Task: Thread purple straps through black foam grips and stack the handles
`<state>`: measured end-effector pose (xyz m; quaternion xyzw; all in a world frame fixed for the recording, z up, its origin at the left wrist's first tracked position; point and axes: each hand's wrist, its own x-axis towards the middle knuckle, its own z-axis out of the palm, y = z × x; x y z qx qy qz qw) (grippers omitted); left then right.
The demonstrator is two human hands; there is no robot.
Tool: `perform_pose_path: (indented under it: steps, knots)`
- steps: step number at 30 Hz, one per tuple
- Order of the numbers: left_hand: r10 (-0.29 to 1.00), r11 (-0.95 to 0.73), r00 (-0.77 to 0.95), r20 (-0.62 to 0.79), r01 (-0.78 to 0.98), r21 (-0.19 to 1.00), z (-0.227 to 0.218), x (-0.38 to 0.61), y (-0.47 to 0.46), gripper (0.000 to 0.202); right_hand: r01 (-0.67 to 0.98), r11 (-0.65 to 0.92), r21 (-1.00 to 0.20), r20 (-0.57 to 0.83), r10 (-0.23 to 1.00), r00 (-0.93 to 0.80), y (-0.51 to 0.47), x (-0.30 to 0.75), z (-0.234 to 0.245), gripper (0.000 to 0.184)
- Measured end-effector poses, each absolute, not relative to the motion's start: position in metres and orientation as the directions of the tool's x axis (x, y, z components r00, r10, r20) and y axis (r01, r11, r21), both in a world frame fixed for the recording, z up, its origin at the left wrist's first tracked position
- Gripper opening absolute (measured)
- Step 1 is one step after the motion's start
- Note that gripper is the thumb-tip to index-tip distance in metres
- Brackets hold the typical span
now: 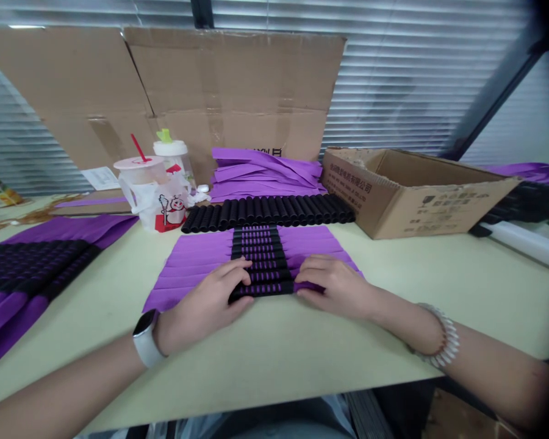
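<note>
A mat of purple ribbon strips [196, 259] lies on the table in front of me, with black ribbed tubes [258, 250] threaded onto the strips in a column down its middle. My left hand [210, 302] rests on the nearest tube's left end, fingers curled over it. My right hand [336, 283] presses the purple strip just right of that same tube, fingers bent and together. A row of loose black tubes [268, 211] lies behind the mat, and a stack of purple strips [263, 171] behind that.
A plastic drink cup with a red straw [139, 180] and a white bottle [171, 155] stand at the back left. An open cardboard box [412, 189] sits at the right. Another finished purple-and-black mat [32, 265] lies at the left. Flattened cardboard [229, 85] leans against the window blinds.
</note>
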<state>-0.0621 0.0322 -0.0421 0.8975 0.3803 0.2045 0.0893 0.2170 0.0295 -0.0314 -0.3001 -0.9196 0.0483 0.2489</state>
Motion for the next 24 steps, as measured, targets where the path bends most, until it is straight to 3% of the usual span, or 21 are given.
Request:
perform_pose_path:
  steps: [19,24]
  knots:
    - [0.714,-0.7,0.634,0.298,0.63,0.336,-0.0395,-0.0625,0.0319,0.012,0.531,0.815,-0.23,0.422,0.575,-0.701,0.0324,0.2169,-0.0326,0.007]
    - [0.75,-0.66,0.594,0.29,0.648,0.379,-0.0365,-0.063,0.0294,0.032,0.542,0.788,-0.291,0.421,0.614,-0.668,0.0312,0.2171,-0.0282,0.013]
